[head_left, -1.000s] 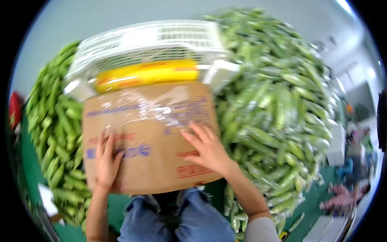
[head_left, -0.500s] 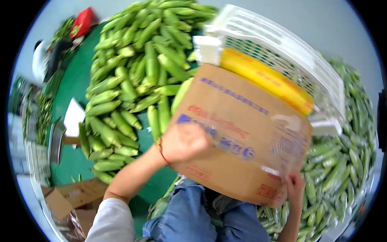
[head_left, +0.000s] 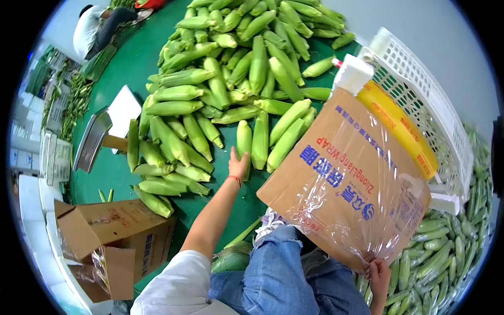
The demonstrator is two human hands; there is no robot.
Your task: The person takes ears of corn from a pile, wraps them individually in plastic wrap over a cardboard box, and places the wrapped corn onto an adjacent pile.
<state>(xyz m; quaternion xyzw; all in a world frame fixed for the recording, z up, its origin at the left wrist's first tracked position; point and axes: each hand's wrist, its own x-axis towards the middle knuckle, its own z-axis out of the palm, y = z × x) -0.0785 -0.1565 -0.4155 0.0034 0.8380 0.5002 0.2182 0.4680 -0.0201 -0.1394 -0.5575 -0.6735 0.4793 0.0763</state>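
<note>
Head view. Left hand (head_left: 239, 165) at the lower end of a green cob (head_left: 243, 137), near edge of the corn pile (head_left: 257, 65); grip cannot be told. Right hand (head_left: 379, 275), partly hidden, pinches clear film (head_left: 374, 244) bunched at the printed cardboard (head_left: 336, 194).

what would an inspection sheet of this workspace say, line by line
Surface: green floor, partly heaped with corn cobs.
Job's things: clear film over a printed cardboard box; yellow roll along its far edge.
Clutter: open carton at lower left.
Hands: left hand, fingers at the near end of one cob, grip unclear; right hand holds gathered film.
Cables: nothing seen.
Surroundings: white crate beyond the roll; another person at upper left.
</note>
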